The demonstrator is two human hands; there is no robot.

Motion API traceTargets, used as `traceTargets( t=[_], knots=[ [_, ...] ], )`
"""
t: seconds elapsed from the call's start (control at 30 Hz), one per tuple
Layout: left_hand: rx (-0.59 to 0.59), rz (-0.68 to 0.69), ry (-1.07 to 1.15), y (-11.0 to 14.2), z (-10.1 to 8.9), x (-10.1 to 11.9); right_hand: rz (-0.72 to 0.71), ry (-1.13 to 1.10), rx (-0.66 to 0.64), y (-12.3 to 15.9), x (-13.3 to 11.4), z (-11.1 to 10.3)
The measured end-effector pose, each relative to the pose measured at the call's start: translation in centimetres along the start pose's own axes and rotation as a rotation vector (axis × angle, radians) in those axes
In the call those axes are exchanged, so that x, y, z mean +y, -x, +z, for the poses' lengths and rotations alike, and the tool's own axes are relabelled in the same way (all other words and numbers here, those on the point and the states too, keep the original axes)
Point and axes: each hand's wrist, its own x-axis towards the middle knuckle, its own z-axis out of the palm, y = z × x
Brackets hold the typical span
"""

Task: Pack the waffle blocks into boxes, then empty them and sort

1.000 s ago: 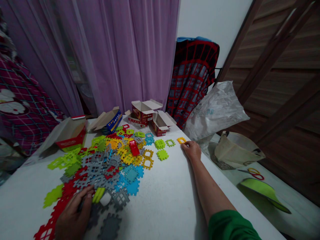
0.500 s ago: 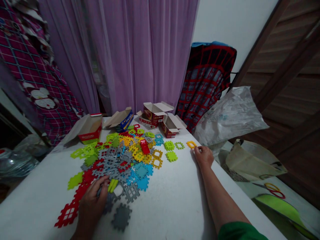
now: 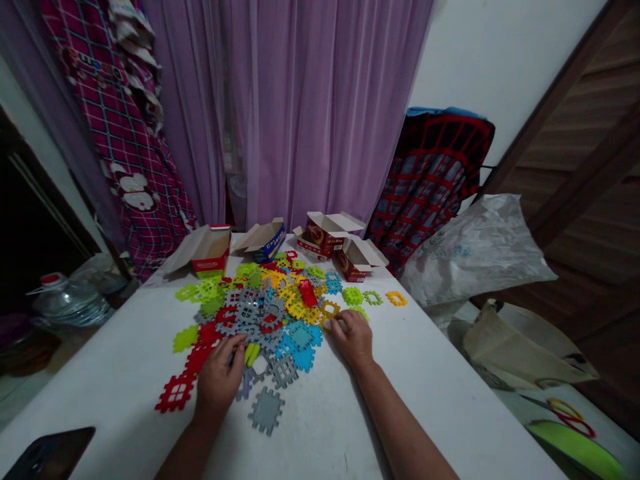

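Over the lower left of a pile of notched plastic building tiles (image 3: 250, 309) is my left hand (image 3: 219, 377). Its fingers are curled in, with a dark bit beneath them that I cannot make out. Beside its fingertips lie lime-green sticks (image 3: 252, 355), and a grey square tile (image 3: 267, 411) lies below. At the pile's right edge, my right hand (image 3: 355, 337) has its fingertips closed on a yellow frame tile, mostly covered. Another yellow frame tile (image 3: 331, 308) touches it above. An orange-yellow frame tile (image 3: 397, 299) lies apart on the right.
Open cardboard boxes (image 3: 270, 241) line the back of the white table (image 3: 320, 427). A dark phone (image 3: 55, 453) lies at the front left corner. Right of the table are a cloth bag (image 3: 520, 343) and scissors (image 3: 565, 413). A water bottle (image 3: 70, 300) stands at left.
My right hand has moved left from the orange-yellow frame tile, leaving it on the table, to the pile's yellow tiles. My left hand stays near the green sticks. The view has shifted left.
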Motion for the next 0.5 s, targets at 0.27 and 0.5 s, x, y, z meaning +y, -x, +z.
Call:
traceTargets(
  t=[0.27, 0.5],
  knots=[
    [0.037, 0.021, 0.034, 0.1, 0.2, 0.1, -0.124, 0.058, -0.223, -0.9, -5.1, 2.1],
    [0.045, 0.024, 0.027, 0.2, 0.3, 0.2, -0.170, 0.241, -0.383, -3.0, -7.0, 2.5]
  ],
)
